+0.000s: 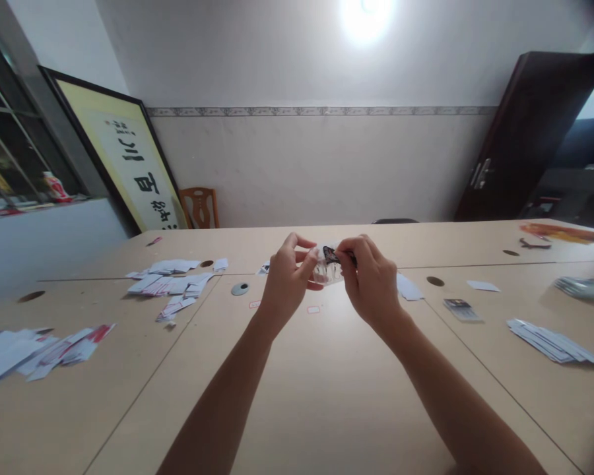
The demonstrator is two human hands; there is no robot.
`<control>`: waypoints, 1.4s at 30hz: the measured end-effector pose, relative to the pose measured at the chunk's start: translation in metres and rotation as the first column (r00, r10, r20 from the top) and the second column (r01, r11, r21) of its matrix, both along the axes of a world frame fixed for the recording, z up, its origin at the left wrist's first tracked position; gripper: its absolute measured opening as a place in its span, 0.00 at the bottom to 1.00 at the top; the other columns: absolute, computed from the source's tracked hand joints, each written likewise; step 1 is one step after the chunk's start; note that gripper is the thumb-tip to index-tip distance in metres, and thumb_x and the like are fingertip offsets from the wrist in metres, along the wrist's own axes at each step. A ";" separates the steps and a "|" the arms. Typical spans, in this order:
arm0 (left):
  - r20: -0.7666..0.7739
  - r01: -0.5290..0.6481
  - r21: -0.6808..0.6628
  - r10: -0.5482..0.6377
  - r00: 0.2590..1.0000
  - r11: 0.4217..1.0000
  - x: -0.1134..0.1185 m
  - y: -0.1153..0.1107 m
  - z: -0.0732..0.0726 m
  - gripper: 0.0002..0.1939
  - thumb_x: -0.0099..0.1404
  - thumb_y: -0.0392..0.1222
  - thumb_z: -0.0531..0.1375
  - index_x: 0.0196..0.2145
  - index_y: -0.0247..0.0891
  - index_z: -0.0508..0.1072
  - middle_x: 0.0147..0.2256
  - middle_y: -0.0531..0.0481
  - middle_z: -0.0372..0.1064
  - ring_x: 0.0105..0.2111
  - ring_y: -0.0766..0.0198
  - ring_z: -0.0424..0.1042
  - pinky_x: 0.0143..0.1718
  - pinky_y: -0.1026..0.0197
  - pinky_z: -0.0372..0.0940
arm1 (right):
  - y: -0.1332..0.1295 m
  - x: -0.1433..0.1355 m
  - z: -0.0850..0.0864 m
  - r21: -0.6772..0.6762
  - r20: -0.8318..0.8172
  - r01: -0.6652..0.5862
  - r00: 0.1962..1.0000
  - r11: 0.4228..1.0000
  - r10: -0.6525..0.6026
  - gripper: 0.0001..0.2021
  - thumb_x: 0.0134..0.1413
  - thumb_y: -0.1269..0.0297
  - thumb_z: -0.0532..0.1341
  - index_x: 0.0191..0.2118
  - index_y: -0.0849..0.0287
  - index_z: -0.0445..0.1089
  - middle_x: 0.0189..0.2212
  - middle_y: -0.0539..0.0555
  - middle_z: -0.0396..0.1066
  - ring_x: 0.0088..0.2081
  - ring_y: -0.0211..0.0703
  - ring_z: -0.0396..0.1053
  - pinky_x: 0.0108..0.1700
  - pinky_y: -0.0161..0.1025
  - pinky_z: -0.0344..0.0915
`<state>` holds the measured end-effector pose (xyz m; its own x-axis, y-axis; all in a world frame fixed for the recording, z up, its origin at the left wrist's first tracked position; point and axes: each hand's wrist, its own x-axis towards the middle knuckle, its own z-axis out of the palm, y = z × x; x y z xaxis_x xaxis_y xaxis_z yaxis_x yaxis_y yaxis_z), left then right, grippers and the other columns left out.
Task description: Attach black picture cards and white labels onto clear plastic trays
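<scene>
Table (327, 389) below converging forearms (242, 382): left hand (286, 280) pinching clear plastic (330, 273), right hand (373, 278) a dark piece (330, 254)

A pale wall (287, 165), crossed by a patterned border strip (297, 111), fills the upper middle, with a glaring light (367, 18) at the top. Upper left, framed calligraphy (123, 145) leans between a dark window (10, 135) and a wooden chair (200, 210); a dark door (529, 125) stands upper right.
</scene>
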<state>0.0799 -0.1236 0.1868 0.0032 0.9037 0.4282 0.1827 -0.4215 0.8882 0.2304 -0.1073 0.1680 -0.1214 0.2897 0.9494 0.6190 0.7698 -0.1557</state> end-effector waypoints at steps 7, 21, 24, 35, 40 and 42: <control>0.000 -0.008 -0.008 0.008 1.000 1.000 -0.001 0.003 -0.002 0.15 0.63 0.51 0.60 0.39 0.38 0.62 0.31 0.49 0.74 0.23 0.63 0.76 0.21 0.65 0.73 | 0.001 0.000 -0.001 -0.023 0.024 0.001 1.000 1.000 0.000 0.06 0.65 0.70 0.50 0.36 0.57 0.61 0.31 0.51 0.68 0.23 0.33 0.62 0.25 0.33 0.55; 0.004 0.007 -0.020 -0.007 1.000 1.000 -0.001 0.008 -0.004 0.15 0.64 0.51 0.60 0.38 0.38 0.62 0.30 0.50 0.73 0.25 0.62 0.77 0.23 0.63 0.74 | 0.004 -0.002 -0.002 -0.047 0.046 -0.017 0.999 0.999 0.019 0.06 0.65 0.70 0.50 0.36 0.57 0.61 0.30 0.51 0.66 0.25 0.34 0.62 0.25 0.33 0.54; 0.004 0.011 -0.018 -0.011 1.000 1.000 -0.002 0.010 -0.005 0.15 0.63 0.51 0.60 0.39 0.38 0.62 0.31 0.49 0.74 0.24 0.63 0.77 0.23 0.63 0.74 | 0.005 -0.001 -0.001 -0.065 0.036 -0.037 0.999 0.997 0.039 0.06 0.65 0.70 0.50 0.36 0.57 0.61 0.31 0.51 0.66 0.25 0.34 0.62 0.25 0.33 0.55; -0.006 0.017 -0.046 -0.018 1.000 0.999 -0.001 0.008 -0.005 0.14 0.64 0.50 0.60 0.38 0.38 0.62 0.32 0.49 0.74 0.23 0.64 0.76 0.24 0.61 0.75 | 0.002 0.006 0.003 -0.119 -0.107 -0.148 0.985 0.982 0.135 0.04 0.65 0.68 0.52 0.37 0.57 0.61 0.33 0.52 0.66 0.27 0.34 0.66 0.27 0.33 0.64; 0.022 0.058 -0.050 -0.057 0.998 0.997 0.002 0.001 -0.001 0.15 0.64 0.51 0.60 0.40 0.39 0.62 0.34 0.48 0.73 0.27 0.63 0.77 0.26 0.60 0.76 | -0.015 0.019 0.017 -0.205 -0.315 -0.288 0.924 0.935 0.216 0.05 0.62 0.63 0.57 0.36 0.57 0.64 0.31 0.50 0.67 0.26 0.34 0.68 0.26 0.32 0.67; 0.023 0.112 -0.060 -0.111 0.994 0.992 0.005 -0.005 0.002 0.16 0.64 0.52 0.61 0.40 0.39 0.62 0.35 0.48 0.73 0.28 0.62 0.77 0.27 0.61 0.76 | -0.023 0.023 0.023 -0.261 -0.369 -0.384 0.888 0.886 0.276 0.05 0.60 0.63 0.59 0.34 0.57 0.66 0.29 0.49 0.68 0.24 0.33 0.66 0.22 0.31 0.63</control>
